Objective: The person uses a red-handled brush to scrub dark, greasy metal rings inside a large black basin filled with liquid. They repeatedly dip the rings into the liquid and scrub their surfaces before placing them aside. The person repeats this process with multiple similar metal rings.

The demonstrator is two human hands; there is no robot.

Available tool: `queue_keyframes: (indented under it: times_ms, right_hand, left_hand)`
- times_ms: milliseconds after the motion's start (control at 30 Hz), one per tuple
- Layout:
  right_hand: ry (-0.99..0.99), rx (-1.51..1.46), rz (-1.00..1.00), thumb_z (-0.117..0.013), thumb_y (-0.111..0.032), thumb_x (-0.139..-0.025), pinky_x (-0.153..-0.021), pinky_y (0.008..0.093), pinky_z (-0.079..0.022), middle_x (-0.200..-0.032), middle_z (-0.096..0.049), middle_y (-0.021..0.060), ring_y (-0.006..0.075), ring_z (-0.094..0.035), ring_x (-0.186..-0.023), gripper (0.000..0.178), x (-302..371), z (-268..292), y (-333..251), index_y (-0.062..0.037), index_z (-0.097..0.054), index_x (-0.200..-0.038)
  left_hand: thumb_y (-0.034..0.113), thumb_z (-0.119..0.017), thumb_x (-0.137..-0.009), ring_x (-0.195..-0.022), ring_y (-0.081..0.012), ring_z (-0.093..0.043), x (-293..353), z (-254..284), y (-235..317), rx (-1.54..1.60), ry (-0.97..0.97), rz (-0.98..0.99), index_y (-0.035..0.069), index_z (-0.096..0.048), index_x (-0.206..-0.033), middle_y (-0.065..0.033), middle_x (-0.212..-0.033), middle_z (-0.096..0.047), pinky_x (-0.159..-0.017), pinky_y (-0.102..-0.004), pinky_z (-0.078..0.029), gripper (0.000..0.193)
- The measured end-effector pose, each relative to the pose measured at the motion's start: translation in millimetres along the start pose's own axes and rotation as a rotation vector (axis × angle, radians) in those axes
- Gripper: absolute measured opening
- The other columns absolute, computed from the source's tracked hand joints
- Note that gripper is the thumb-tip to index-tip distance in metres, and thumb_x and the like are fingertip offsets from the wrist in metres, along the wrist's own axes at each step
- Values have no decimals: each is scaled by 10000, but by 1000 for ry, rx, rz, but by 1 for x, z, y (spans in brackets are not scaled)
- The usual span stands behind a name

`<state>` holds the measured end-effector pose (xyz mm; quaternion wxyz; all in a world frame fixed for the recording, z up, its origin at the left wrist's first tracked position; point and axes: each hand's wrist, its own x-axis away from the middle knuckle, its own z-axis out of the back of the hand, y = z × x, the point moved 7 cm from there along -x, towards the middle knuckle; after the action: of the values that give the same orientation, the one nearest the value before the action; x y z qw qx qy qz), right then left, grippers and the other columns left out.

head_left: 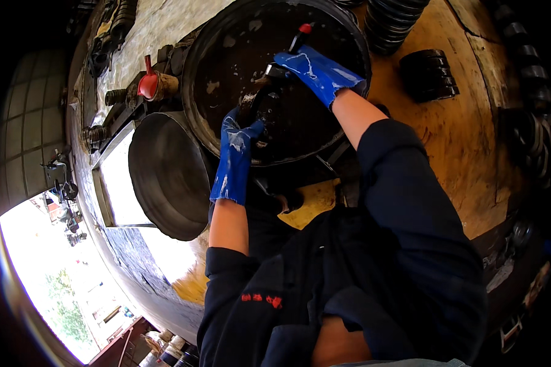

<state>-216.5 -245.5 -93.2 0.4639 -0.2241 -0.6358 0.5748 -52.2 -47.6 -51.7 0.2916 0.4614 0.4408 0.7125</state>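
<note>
The basin (188, 76) rim circles us roomily: my right fingers (283, 59) grip a black-handled tool (297, 41), my left fingers (231, 117) a dark part (266, 105). Brown surface (453, 147) spreads rightward of them.

The floor (471, 159) is worn and stained, brownish yellow on the right and paler at the upper left, with a dark crack line running down its right part. On it, a short stack of black rings (428, 76) sits to the right of a wide, round, dark basin (188, 85); a taller black stack (395, 24) stands near the basin's upper-right rim. Pale patches and specks dot the basin's dark bottom. What lies directly under the basin is hidden.
</note>
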Motion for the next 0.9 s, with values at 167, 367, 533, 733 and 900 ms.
queue_keyframes:
  times_ms: [167,367,533,733,900]
  right_hand:
    - [115,-177,-31,-673,-333,-921,-726,373,-514,-775,-688,111,222,-660,-717,310,24,-4,47,-26,-717,-940]
    - [81,253,-50,-669,-347,-906,-757,401,-516,-856,-706,154,279,-689,-811,386,18,15,41,17,-703,-1029]
    - [16,-18,94,-659,-349,-908,-755,387,-526,-807,-707,137,241,-700,-797,323,61,16,-41,-35,-731,-923]
    - [-287,153,165,-655,-345,-912,-758,376,-533,-792,-708,131,215,-696,-780,304,53,-56,-67,-55,-742,-895]
    - [-218,176,170,-657,-349,-937,-725,366,-521,-755,-700,77,172,-663,-736,290,51,-43,-72,-80,-739,-868]
  left_hand:
    - [6,-781,-828,-1030,-231,-694,-4,8,-12,-4,35,-46,-65,-530,-1403,-156,-1207,-699,-909,-326,-575,631]
    - [21,-797,-813,-1049,-254,-684,-11,-1,-4,-59,48,-16,-75,-486,-1428,-188,-1245,-676,-924,-334,-571,695]
    - [-5,-781,-808,-1047,-259,-689,-17,14,-25,3,81,-86,-74,-511,-1402,-186,-1211,-687,-910,-329,-574,656]
    - [-7,-757,-816,-857,-178,-697,-45,22,-32,-318,-6,-164,-37,-666,-1223,-86,-999,-733,-763,-318,-572,418]
    - [8,-756,-824,-856,-175,-690,-26,4,-20,-77,-41,-114,-40,-661,-1237,-84,-995,-729,-741,-324,-564,427]
